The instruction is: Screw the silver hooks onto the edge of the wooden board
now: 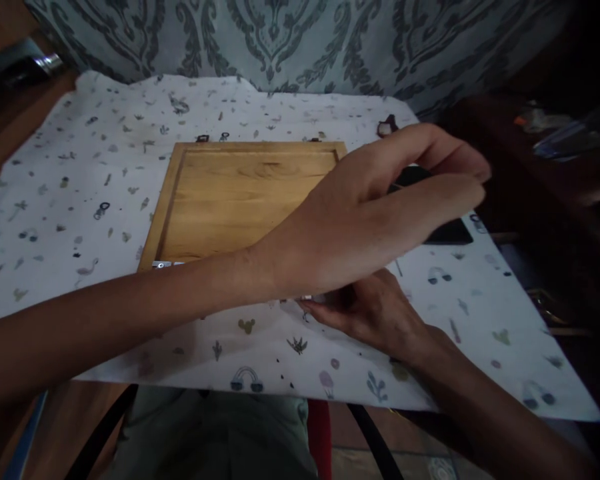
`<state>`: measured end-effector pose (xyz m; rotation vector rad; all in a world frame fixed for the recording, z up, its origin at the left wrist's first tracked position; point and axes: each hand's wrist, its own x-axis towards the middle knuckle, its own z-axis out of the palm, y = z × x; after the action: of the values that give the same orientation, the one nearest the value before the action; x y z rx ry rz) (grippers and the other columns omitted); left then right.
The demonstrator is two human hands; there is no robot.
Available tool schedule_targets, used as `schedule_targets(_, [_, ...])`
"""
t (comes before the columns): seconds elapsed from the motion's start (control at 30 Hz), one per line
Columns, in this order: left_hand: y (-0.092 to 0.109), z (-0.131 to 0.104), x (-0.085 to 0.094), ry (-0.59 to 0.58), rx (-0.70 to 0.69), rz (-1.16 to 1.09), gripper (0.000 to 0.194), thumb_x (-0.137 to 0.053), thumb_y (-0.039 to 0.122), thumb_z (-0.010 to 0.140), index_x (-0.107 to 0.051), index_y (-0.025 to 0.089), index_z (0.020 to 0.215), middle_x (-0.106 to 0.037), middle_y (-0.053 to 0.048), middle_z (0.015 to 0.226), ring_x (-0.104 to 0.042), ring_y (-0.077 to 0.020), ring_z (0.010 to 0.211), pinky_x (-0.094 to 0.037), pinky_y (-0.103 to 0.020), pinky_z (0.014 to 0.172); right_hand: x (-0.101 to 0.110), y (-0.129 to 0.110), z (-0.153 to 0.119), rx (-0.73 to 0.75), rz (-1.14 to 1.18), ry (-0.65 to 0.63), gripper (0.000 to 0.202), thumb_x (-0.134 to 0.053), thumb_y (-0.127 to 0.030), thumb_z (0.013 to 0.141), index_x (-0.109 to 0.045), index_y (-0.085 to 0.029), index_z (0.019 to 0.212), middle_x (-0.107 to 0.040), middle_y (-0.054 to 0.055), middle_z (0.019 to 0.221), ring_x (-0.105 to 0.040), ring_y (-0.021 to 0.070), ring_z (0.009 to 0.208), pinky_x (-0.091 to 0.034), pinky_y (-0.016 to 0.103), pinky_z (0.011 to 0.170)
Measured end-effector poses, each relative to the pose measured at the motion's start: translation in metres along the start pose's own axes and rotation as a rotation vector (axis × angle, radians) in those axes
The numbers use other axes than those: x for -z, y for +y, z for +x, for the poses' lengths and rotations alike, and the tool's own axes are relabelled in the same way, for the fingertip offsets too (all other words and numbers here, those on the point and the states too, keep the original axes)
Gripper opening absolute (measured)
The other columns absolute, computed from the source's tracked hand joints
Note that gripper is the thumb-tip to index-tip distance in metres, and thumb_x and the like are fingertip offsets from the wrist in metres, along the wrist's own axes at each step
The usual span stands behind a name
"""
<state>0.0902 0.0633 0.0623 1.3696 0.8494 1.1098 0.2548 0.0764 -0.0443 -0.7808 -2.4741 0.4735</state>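
A framed wooden panel lies flat on the patterned cloth, with two small dark hinge-like fittings at its far edge and a metal fitting at its near left corner. My left hand reaches across the panel's right side, above it. Its thumb and forefinger are pinched together; anything between them is too small to make out. Below it, my right hand is curled at the panel's near right edge, fingertips by a small pale piece. My left hand hides most of those fingers and that corner.
The white printed cloth covers the table. A flat black object lies right of the panel, partly behind my left hand. A small brown item rests farther back. A patterned grey wall covering rises behind; dark furniture stands at right.
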Motion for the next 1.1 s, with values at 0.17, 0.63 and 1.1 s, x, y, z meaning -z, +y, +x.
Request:
schedule_targets(0.17, [-0.001, -0.003, 0.005, -0.075, -0.043, 0.126, 0.021, -0.039, 0.008, 0.096, -0.053, 0.016, 0.108, -0.037, 0.01, 0.054, -0.063, -0.0074, 0.068, -0.033, -0.015, 0.051, 0.001, 0.001, 0.0, 0.029, -0.001, -0.006, 0.032, -0.064, -0.049, 0.09, -0.06, -0.018, 0.098, -0.059, -0.004, 0.06, -0.053, 0.0132, 0.046, -0.039, 0.026, 0.045])
schedule_targets(0.63, [0.02, -0.003, 0.023, -0.218, -0.295, 1.203, 0.045, -0.027, 0.039, 0.101, -0.057, 0.014, 0.08, -0.035, 0.007, 0.054, -0.05, -0.0063, 0.054, -0.039, -0.024, 0.06, 0.005, -0.004, 0.006, 0.091, -0.012, -0.008, 0.031, -0.057, -0.047, 0.095, -0.06, -0.017, 0.094, -0.06, -0.002, 0.059, -0.053, 0.012, 0.045, -0.039, 0.024, 0.043])
schedule_targets(1.1, [0.026, -0.017, 0.029, -0.267, -0.307, 1.225, 0.025, -0.032, 0.02, 0.096, -0.053, 0.017, 0.081, -0.041, 0.004, 0.065, -0.059, -0.014, 0.071, -0.045, -0.03, 0.066, 0.002, -0.001, 0.003, 0.108, 0.008, 0.01, 0.028, -0.056, -0.045, 0.094, -0.052, -0.02, 0.081, -0.058, -0.002, 0.057, -0.055, 0.0148, 0.045, -0.04, 0.027, 0.041])
